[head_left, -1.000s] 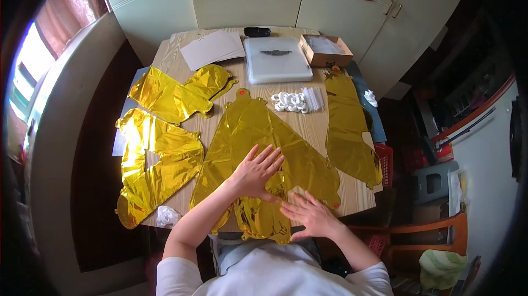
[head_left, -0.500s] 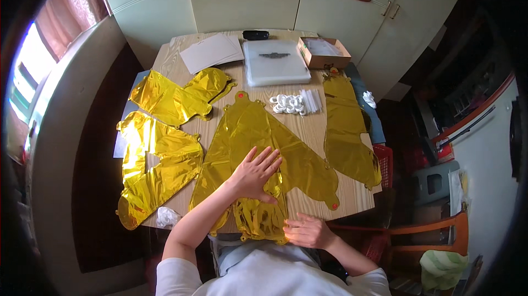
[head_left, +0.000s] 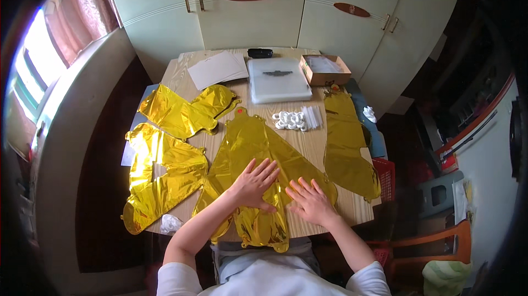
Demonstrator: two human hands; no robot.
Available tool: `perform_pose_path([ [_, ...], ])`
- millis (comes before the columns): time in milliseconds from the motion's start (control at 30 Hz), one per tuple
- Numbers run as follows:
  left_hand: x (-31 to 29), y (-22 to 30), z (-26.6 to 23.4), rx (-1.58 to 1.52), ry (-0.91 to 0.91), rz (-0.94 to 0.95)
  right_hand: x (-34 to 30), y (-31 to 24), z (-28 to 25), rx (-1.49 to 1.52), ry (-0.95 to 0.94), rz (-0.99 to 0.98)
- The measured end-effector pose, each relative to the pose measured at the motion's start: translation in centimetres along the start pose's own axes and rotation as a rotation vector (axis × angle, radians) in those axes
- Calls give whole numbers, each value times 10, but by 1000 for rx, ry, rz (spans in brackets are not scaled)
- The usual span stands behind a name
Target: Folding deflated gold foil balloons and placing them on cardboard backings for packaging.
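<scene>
A large gold foil balloon (head_left: 245,142), flat and uninflated, spreads over the middle of the table, its near end draping over the front edge. On its centre my left hand (head_left: 254,185) rests flat with fingers spread. To the right, my right hand (head_left: 312,202) is spread palm down over the balloon's right part, holding nothing; whether it presses on the foil I cannot tell. More flat gold foil balloons lie around: one at the far left (head_left: 184,113), one at the near left (head_left: 159,172) and one along the right side (head_left: 351,145).
Behind the balloons are a stack of clear plastic bags (head_left: 279,84), white coiled ribbons (head_left: 290,120), clear straws (head_left: 312,117), pale cards (head_left: 217,69), a black case (head_left: 260,53) and a cardboard box (head_left: 325,70). Crumpled white pieces (head_left: 171,223) sit near left. A wooden chair (head_left: 434,241) stands right.
My right hand has moved from the table's front edge up and forward over the balloon's right part. My left hand stays flat on the foil. The view has tilted slightly upward.
</scene>
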State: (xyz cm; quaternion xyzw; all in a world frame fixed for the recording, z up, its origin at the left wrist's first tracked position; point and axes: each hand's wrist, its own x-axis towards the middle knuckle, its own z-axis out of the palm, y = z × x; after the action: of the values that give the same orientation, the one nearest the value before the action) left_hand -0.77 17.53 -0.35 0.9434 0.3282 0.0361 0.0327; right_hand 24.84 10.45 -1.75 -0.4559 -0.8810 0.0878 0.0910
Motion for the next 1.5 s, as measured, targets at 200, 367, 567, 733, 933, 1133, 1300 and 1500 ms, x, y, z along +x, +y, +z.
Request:
perform_pose_path([
  [200, -4, -10, -1, 18, -4, -18, -2, 3, 2, -37, 117, -30],
  [367, -6, -13, 1, 32, -21, -23, -22, 9, -19, -168, 428, 608],
  [567, -1, -14, 3, 29, -18, -18, -38, 14, -11, -63, 337, 732],
  [733, 1, -13, 3, 22, -20, -11, -36, 8, -6, 413, 400, 749],
  [933, 3, -11, 6, 8, 16, -10, -21, -41, -54, 567, 525, 652],
  [1133, 3, -8, 3, 12, 41, -15, 6, -76, -62, 485, 464, 405],
  [1300, 0, -20, 0, -439, 183, -114, 27, -101, -44, 457, 366, 226],
  [1500, 2, -21, -11, -790, 282, -332, 48, -123, -15, 479, 275, 176],
])
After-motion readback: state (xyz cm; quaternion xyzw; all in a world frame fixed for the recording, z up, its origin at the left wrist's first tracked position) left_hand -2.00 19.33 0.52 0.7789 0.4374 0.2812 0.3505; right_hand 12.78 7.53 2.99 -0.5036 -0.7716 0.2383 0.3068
